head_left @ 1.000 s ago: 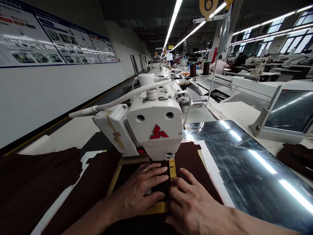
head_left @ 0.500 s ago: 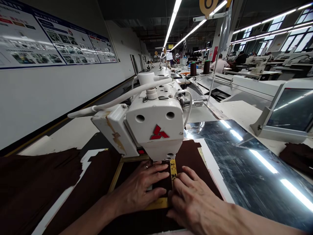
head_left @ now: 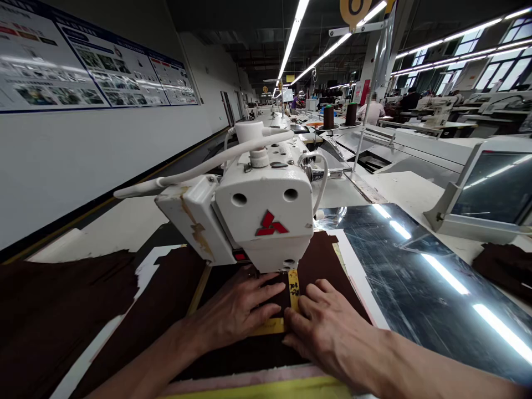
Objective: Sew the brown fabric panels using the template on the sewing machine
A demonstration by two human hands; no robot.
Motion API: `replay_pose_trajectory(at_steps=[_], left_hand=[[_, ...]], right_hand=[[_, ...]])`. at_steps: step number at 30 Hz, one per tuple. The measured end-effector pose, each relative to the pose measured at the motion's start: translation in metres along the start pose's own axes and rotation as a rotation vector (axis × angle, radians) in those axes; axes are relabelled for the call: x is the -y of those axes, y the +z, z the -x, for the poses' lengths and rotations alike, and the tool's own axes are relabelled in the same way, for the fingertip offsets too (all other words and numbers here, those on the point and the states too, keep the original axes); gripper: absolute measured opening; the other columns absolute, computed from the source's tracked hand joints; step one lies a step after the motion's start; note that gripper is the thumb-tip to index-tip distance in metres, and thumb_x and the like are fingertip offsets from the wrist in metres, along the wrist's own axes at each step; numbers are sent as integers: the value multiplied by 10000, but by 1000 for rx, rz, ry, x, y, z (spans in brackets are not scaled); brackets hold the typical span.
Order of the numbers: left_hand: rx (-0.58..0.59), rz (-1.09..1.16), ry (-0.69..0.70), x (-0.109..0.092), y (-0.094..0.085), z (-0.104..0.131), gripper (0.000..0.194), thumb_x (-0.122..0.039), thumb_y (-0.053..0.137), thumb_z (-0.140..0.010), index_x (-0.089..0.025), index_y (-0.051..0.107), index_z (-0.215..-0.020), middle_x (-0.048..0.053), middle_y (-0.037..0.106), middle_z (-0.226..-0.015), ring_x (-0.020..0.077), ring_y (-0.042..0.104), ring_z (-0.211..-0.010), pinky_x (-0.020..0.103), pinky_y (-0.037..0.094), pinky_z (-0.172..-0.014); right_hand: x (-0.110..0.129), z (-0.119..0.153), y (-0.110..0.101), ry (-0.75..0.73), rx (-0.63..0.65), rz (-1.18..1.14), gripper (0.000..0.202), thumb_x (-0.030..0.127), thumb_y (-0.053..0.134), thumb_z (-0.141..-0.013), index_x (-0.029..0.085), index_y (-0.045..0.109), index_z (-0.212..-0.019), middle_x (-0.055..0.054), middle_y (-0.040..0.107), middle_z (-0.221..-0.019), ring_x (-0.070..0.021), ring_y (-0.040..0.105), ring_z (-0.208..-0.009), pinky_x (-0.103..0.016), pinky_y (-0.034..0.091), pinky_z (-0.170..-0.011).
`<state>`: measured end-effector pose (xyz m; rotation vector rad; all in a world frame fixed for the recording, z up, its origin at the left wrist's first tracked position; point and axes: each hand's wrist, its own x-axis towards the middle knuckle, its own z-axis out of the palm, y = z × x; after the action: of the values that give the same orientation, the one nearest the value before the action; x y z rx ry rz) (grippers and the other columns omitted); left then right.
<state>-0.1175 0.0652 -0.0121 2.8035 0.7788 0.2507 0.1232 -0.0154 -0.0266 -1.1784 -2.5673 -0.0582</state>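
At the far left a heap of dark brown fabric lies on my counter, its lower part cut off by the frame edge. Next comes the yellow-edged template; most of it is hidden under brown cloth and my arms. My left hand lies flat, fingers spread, pressing the small brown fabric piece just below the sewing machine head. The needle itself is hidden behind the head's lower edge and my fingers. Beside the narrow yellow guide strip, whose scribbled marks I cannot read, my right hand also presses flat, fingers extended, gripping nothing; its fingertips touch the strip. Right of it a glossy dark sheet mirrors the ceiling lights, and a tilted screen is cut off at the edge.
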Motion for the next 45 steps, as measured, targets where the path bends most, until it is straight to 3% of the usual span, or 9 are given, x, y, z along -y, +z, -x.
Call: replay_pose_trajectory(at_steps=[8,13,19,25,29,35,39,45], left_hand=[[-62,-33,55,0,6,26,355,-314,575,-1047,-292,629,-1397,42,601,-1475,249,554,-1361,447,453,-1167],[-27,-59,-18,4,9,21,388,-327,564,-1051,-357,591,-1436,24,575,-1506,281,573,-1353,536,426,-1177],[-19,-39,-46,6,5,8,375,-352,543,-1056,-355,605,-1426,19,595,-1485,291,578,-1343,532,466,-1141],[-104,-14,-18,16,9,1,409,-327,563,-1040,-363,586,-1447,30,653,-1405,282,629,-1260,480,529,-1072],[-132,-11,-14,23,13,-4,392,-329,551,-1046,-336,604,-1435,59,654,-1405,280,668,-1197,469,556,-1034],[-86,22,-34,25,9,-12,380,-309,530,-1053,-335,615,-1422,33,665,-1401,268,646,-1259,455,537,-1076],[-119,23,-62,24,12,-7,379,-334,536,-1052,-317,617,-1421,52,678,-1378,271,656,-1245,460,537,-1082],[-169,57,-68,24,10,10,380,-299,546,-1050,-303,612,-1425,42,685,-1356,215,651,-1246,358,538,-1086]], right_hand=[[-8,-15,-1,7,8,70,190,389,655,-1001,218,611,-931,9,624,-744,-205,504,-709,-383,260,-686],[-15,-20,-1,43,83,86,187,396,617,-1018,221,632,-953,7,646,-726,-211,547,-718,-383,269,-695],[-22,-26,-2,40,123,93,221,412,584,-1042,207,647,-993,-5,653,-728,-216,564,-731,-384,279,-692],[-26,-22,3,37,47,112,229,400,580,-1048,180,615,-1103,-26,652,-792,-228,529,-762,-387,290,-705],[-23,-10,0,42,14,47,125,291,547,-1062,204,577,-977,-7,600,-822,-208,475,-760,-385,279,-710],[-25,-2,1,66,-43,23,171,233,568,-1038,210,527,-874,-1,555,-830,-198,442,-774,-380,271,-729],[-27,1,6,41,-79,3,160,234,560,-1034,210,528,-879,1,549,-828,-198,432,-771,-380,274,-739],[-28,8,6,27,-99,-22,133,226,541,-1037,208,556,-906,-6,557,-837,-202,432,-773,-382,284,-739]])
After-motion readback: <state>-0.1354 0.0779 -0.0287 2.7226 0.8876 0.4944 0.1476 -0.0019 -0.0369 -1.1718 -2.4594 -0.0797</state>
